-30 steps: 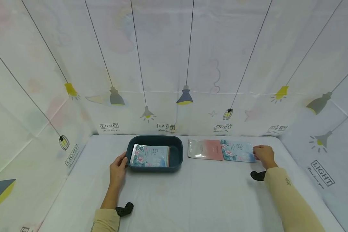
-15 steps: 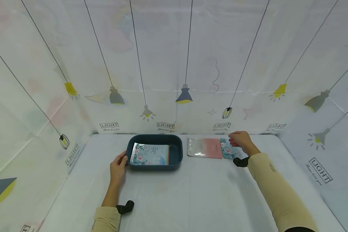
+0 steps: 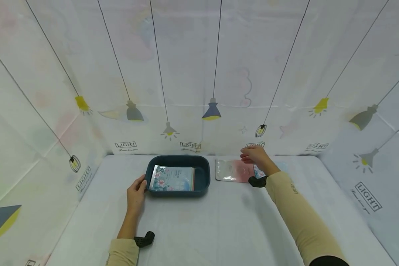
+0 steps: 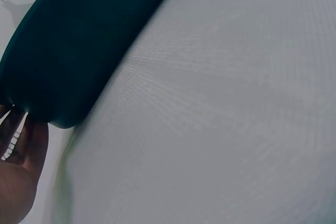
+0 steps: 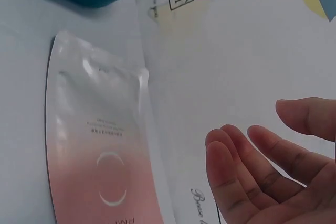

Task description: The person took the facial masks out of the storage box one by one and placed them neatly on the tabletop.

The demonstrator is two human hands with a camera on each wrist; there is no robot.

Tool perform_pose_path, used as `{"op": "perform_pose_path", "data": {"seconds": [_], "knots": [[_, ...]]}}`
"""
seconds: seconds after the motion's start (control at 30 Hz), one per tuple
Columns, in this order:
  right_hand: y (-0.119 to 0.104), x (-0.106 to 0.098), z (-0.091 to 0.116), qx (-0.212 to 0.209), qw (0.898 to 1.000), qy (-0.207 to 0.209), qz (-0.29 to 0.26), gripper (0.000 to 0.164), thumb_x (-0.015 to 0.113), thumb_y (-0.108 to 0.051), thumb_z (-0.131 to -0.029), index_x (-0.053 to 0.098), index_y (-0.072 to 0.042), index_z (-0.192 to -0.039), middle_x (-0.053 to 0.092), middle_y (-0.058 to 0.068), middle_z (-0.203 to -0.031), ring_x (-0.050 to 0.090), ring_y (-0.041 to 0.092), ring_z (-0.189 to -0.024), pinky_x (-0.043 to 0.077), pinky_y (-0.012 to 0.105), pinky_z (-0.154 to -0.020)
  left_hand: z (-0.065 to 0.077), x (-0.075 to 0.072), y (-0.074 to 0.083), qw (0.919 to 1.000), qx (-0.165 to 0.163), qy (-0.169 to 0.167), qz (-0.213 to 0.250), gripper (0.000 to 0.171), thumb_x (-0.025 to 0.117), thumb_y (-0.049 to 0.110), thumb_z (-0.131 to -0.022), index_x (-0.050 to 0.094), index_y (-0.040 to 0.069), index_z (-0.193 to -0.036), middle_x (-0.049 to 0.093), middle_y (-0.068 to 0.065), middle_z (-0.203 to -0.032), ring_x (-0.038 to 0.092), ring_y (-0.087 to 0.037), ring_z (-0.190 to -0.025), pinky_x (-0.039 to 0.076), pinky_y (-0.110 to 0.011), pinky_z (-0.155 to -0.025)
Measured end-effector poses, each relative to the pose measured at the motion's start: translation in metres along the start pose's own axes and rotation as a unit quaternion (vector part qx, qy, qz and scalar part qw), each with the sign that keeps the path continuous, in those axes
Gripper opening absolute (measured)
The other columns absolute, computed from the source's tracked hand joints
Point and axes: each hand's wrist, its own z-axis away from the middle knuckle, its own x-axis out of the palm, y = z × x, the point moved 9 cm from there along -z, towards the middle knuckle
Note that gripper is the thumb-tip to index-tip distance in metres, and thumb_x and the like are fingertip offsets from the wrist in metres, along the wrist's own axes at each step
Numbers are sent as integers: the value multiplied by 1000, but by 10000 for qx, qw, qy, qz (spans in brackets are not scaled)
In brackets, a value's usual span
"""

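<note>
1. Head view. The tray (image 3: pixel 202 179) lies on the white table (image 3: pixel 199 229), bearing a floral packet (image 3: pixel 173 179) on top; an orange edge shows along that packet's right side.
2. Right of the tray, the pink packet (image 3: pixel 232 171) lies flat; beside it, the second floral packet (image 3: pixel 259 171) is mostly covered by the right forearm.
3. Left hand (image 3: pixel 135 194). Thumb and fingers touch the tray's left end; the left wrist view adds light gaps between the fingers, but whether they pinch the rim cannot be told.
4. Right hand (image 3: pixel 256 156). It reaches leftward over the far side of the pink packet, holding nothing. The right wrist view alone shows the fingers gently bent, the thumb well separated from them, and the hand apart from the packet.
5. Margins. The far table edge runs just behind the tray, against the printed backdrop (image 3: pixel 183 74). A narrow strip of table separates tray and pink packet; a broad white stretch extends between the forearms.
</note>
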Motion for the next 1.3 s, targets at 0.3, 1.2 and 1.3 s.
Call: {"op": "perform_pose_path", "data": {"seconds": [0.3,1.2,1.3], "knots": [[-29,49,-5,-212,9987,-344,-307,46,49,-24,-102,48,6,-137,56,29,-131,58,40,-118,51,41,-102,-1,4,0,10000,39,-31,56,38,47,19,-103,52,5,-139,54,-15,-141,54,-25,-120,47,-3,-76],[-38,209,-1,189,9839,-1071,1416,29,67,-13,-90,66,9,-110,72,19,-95,73,29,-83,61,35,-77,1,1,2,9999,141,30,-25,38,47,21,-104,52,6,-139,55,-14,-140,55,-21,-116,48,-4,-77],[-35,214,-3,285,9815,-1028,1589,26,68,-14,-90,67,7,-106,72,15,-84,73,25,-73,61,32,-71,1,0,1,9999,127,45,-37,39,47,20,-104,52,5,-139,54,-15,-141,55,-22,-117,48,-3,-77]]}}
